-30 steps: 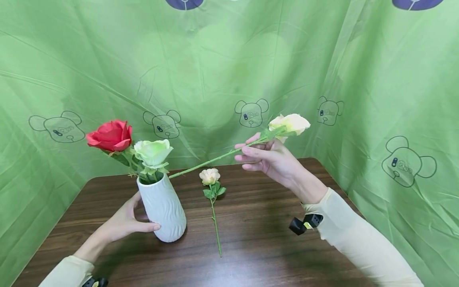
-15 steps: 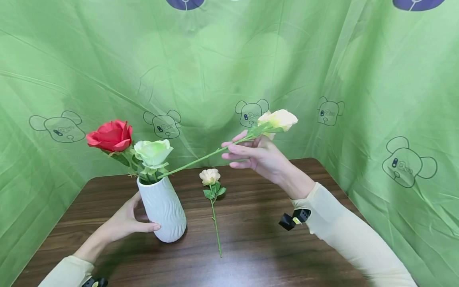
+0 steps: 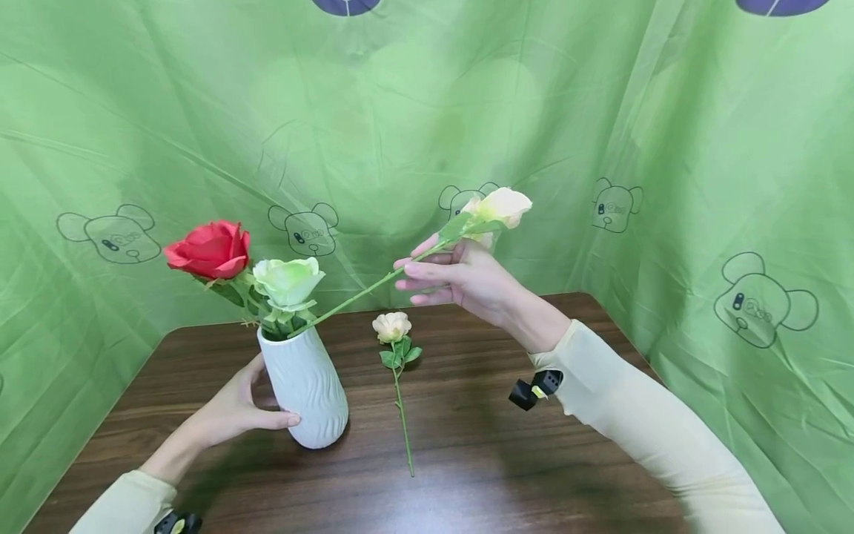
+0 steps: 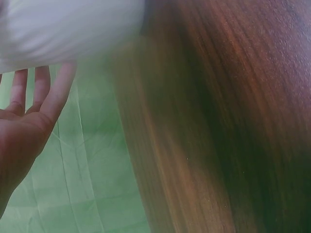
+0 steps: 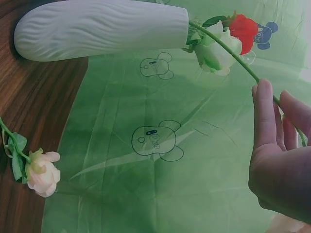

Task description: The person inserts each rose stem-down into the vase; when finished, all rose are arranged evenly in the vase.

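A white ribbed vase (image 3: pixel 310 389) stands on the table, holding a red rose (image 3: pixel 209 251) and a pale green rose (image 3: pixel 288 282). My left hand (image 3: pixel 227 415) grips the vase low on its left side, thumb across the front. In the left wrist view, that hand's fingers (image 4: pixel 58 92) reach up to the blurred vase. My right hand (image 3: pixel 470 285) pinches the green stem of a cream rose (image 3: pixel 503 208) just below its leaves. This stem slants down leftward, its lower end at the vase mouth; the right wrist view shows the stem (image 5: pixel 226 46) meeting the rim.
A smaller peach rose (image 3: pixel 392 326) with green leaves lies on the brown wooden table (image 3: pixel 480 460), just right of the vase. Green curtains (image 3: pixel 414 111) printed with bear outlines hang behind the table and along both sides.
My right hand has moved left and slightly up with the cream rose, bringing its stem's lower end into the vase mouth. The left hand and the vase have stayed in place.
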Demonstrator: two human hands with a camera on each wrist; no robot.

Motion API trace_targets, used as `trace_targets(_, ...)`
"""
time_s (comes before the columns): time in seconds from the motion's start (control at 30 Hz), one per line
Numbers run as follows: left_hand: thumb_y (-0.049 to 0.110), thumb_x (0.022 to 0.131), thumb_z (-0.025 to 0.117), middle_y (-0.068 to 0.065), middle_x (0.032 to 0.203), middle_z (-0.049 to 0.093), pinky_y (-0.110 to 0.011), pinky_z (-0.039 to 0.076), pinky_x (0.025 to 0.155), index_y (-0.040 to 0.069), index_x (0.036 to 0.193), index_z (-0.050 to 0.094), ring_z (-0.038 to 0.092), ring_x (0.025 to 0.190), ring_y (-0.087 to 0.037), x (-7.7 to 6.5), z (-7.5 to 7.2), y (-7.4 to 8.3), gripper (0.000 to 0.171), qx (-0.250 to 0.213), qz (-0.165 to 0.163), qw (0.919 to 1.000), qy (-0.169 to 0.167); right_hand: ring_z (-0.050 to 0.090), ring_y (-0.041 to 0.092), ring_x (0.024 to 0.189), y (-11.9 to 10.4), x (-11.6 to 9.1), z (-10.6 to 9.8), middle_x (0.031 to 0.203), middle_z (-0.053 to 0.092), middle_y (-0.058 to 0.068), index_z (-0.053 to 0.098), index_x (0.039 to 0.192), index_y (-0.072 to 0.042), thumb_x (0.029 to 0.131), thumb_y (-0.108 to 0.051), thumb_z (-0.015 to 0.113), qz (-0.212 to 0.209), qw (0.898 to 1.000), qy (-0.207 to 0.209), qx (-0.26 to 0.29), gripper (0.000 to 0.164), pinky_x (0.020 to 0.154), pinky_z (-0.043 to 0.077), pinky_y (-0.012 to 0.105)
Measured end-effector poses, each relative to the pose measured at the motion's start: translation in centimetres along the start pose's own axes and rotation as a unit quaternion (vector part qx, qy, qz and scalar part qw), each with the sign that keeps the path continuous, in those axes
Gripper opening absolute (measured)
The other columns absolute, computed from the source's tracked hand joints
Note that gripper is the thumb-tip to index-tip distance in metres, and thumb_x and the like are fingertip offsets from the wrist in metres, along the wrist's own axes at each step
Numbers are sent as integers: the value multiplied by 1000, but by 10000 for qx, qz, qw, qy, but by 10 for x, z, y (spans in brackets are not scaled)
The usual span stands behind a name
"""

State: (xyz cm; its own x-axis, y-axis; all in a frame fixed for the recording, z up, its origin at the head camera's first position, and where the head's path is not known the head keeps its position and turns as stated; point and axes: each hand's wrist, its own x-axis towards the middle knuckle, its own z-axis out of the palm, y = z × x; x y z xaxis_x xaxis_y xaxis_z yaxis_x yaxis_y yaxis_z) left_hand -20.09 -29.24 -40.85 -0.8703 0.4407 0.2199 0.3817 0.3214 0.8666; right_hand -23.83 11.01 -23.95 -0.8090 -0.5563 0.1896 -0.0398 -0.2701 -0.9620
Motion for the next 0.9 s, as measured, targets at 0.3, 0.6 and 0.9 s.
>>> trace_targets(0.3,3,73,89,-17,132,55,-41,61,85,7,149,35,59,116,-17,1,0,1,94,53,3,10000,6,72,31,102,-2,8,4,129,64,24,65,105,-5,96,0,66,129,9999,-12,-79,11,89,58,50)
trace_targets(0.6,4,73,90,-16,132,54,-40,61,85,7,149,34,59,115,-17,1,-1,1,94,111,-58,9999,3,70,34,107,-1,16,9,130,64,22,63,111,-5,100,-8,65,190,9998,-46,-28,12,90,58,52)
trace_targets(0.9,5,73,90,-16,132,54,-40,61,84,8,150,34,58,116,-16,0,0,1,95,144,-54,9999,13,70,34,105,3,28,19,128,65,23,62,113,-2,101,-8,64,206,9995,-218,47,14,89,59,50)
